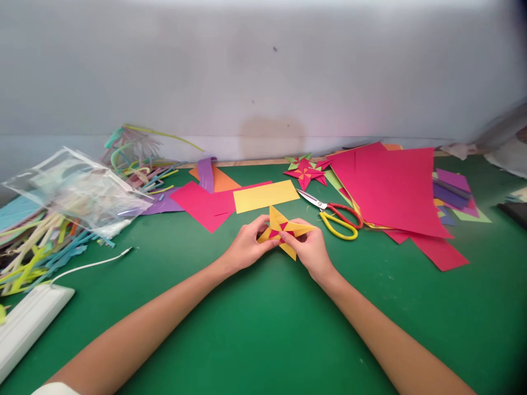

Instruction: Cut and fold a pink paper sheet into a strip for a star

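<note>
Between my two hands is a folded paper star (278,218), yellow with red patches round its middle. My left hand (250,241) pinches its left side, thumb on top. My right hand (309,247) grips the right side, its thumb pressed near the centre; the fingers beneath are partly hidden. Just beyond the star lies a yellow paper strip (267,196), partly over red paper (206,208). Scissors (329,213) with one red and one yellow handle rest to the right, blades slightly apart. Finished-looking red and green paper stars (305,173) lie behind them.
Large red sheets (395,192) are stacked at the right, with purple paper (453,184) beside them. On the left are a clear plastic bag (78,181), a heap of coloured strips (37,252) and a white power strip (37,318) with a cable. A wall (185,71) stands behind the green table (247,340).
</note>
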### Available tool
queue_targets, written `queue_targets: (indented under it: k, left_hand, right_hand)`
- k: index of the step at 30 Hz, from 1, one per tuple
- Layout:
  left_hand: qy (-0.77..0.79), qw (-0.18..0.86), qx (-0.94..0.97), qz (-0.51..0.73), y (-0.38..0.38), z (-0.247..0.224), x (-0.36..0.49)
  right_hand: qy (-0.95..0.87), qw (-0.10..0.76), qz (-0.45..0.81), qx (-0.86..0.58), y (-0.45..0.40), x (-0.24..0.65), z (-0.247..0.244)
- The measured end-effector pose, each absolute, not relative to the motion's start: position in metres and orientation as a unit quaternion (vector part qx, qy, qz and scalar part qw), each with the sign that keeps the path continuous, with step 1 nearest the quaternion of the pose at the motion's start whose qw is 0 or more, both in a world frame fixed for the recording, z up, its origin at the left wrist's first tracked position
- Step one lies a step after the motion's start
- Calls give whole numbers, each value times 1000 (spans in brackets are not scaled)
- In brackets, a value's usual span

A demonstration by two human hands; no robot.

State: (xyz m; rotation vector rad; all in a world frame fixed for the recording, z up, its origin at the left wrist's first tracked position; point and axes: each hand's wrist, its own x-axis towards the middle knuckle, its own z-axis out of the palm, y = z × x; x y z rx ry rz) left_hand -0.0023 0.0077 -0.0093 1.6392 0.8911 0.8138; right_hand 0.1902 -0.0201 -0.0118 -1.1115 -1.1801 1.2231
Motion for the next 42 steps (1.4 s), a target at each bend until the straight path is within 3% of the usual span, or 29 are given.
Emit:
queue_targets:
  k: [30, 42]
  left_hand:
    - [438, 409, 705, 379, 2, 6, -4]
    - [437, 416, 700, 383, 3, 8, -1]
  right_hand:
    - [-499, 527, 524, -445, -13, 197, -15]
    - [-503, 511, 526, -457, -14, 198, -11]
